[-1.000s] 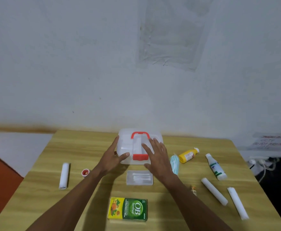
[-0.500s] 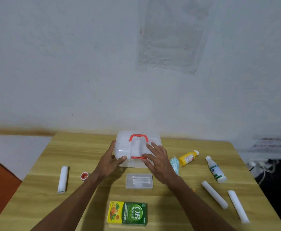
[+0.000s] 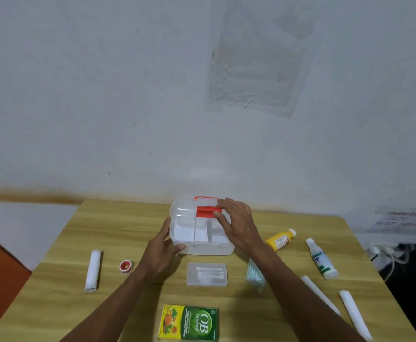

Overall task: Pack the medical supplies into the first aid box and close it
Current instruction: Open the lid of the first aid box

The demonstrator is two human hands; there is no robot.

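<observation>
Box [image 3: 202, 248] at far middle of table [image 3: 53, 304], base gripped at left corner by left hand [image 3: 161, 255]; lid [image 3: 184, 211] partly raised, pinched at red latch [image 3: 205, 211] by right hand [image 3: 239, 225]. If base grip is loosened, box could be tipped back or lid dropped shut.

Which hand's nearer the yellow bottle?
Right. The right hand pinches the red latch on the box, left of the yellow bottle; the left hand holds the box's left front corner.
</observation>
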